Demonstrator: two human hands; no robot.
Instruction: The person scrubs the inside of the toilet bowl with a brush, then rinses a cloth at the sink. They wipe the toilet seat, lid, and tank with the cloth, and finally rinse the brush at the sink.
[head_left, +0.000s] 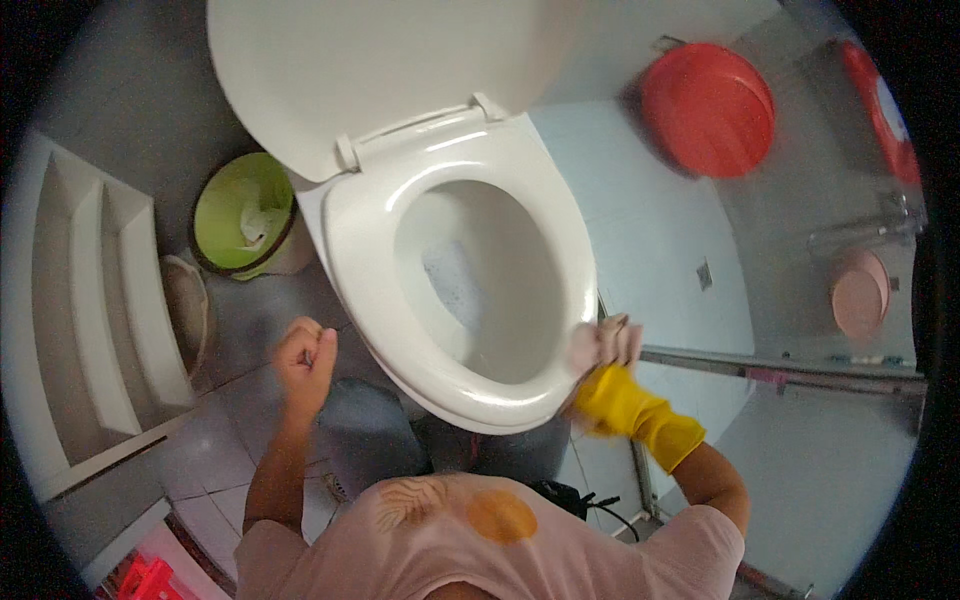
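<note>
A white toilet [590, 250] fills the middle, its lid [390, 70] raised at the back, with suds on the water [452, 285] in its bowl. My right hand [620, 405], in a yellow rubber glove, grips a crumpled pale pinkish cloth [608, 343] against the outer right side of the seat, near the front. Motion smears the cloth and the fingers a little. My bare left hand [304, 358] is closed in a fist to the left of the toilet, apart from it, and nothing shows in it.
A green-lined bin [225, 215] with crumpled paper stands left of the toilet. White shelving [85, 300] lines the left wall. Behind a glass partition's metal rail [700, 361] at right are a red basin [708, 110] and a pink round object [860, 293]. A black cable [615, 507] lies near my right side.
</note>
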